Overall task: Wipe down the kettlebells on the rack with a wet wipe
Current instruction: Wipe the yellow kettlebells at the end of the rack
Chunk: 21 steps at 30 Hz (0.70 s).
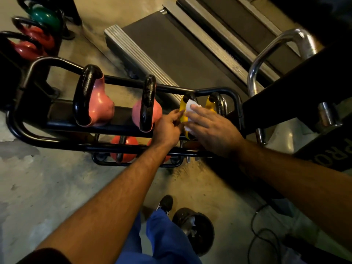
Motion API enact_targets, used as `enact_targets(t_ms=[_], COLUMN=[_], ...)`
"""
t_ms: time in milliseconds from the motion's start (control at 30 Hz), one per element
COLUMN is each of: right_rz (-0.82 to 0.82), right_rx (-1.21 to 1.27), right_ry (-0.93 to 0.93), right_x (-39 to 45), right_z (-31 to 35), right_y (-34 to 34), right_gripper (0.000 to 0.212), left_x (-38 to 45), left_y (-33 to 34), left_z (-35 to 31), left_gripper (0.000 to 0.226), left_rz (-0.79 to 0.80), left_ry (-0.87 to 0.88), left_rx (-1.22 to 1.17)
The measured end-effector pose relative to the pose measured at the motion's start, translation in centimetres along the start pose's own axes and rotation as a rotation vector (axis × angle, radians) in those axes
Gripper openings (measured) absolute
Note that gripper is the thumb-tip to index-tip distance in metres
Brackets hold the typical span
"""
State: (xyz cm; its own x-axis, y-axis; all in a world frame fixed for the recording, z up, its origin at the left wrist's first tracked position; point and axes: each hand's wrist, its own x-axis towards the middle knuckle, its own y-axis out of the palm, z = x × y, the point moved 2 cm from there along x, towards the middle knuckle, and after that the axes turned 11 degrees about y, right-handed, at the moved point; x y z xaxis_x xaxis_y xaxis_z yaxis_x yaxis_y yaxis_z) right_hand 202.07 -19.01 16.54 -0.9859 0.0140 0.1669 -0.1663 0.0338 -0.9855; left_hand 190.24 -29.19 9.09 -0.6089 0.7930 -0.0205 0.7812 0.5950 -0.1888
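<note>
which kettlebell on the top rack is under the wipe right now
The yellow kettlebell next to the pink ones: the right hand presses the white wipe on it. The other yellow one is bare.

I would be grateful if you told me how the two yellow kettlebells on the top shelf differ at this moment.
The left yellow kettlebell is being handled: the right hand presses a white wipe against it and the left hand touches its side. The right yellow kettlebell has no hand or wipe on it. The left one is largely hidden; the right shows more. Both are yellow with dark handles and share the black rack.
</note>
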Motion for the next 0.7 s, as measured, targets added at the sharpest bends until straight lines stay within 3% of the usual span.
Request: enact_targets(t_ms=[133, 233, 333, 467, 700], right_rz=[0.079, 0.081, 0.019, -0.093, -0.355], right_rx=[-0.005, 0.023, 0.132, 0.313, 0.792], right_ry=[-0.23, -0.174, -0.024, 0.204, 0.787], right_x=[-2.8, -1.8, -2.0, -2.2, -1.1], right_z=[0.4, -1.4, -1.1, 1.5, 5.9], right_y=[1.5, 1.1, 1.5, 3.0, 4.7], right_gripper=[0.028, 0.023, 0.021, 0.037, 0.044], left_x=[-0.1, 0.4, 0.4, -0.2, -0.2], left_y=[-0.1, 0.1, 0.2, 0.2, 0.2], left_z=[0.6, 0.5, 0.5, 0.6, 0.3], left_gripper=[0.045, 0.042, 0.041, 0.04, 0.042], left_rz=[-0.017, -0.045, -0.085, -0.067, -0.067], left_ry=[-0.017, -0.007, -0.013, -0.031, -0.062], left_rx=[0.024, 0.008, 0.012, -0.02, 0.016])
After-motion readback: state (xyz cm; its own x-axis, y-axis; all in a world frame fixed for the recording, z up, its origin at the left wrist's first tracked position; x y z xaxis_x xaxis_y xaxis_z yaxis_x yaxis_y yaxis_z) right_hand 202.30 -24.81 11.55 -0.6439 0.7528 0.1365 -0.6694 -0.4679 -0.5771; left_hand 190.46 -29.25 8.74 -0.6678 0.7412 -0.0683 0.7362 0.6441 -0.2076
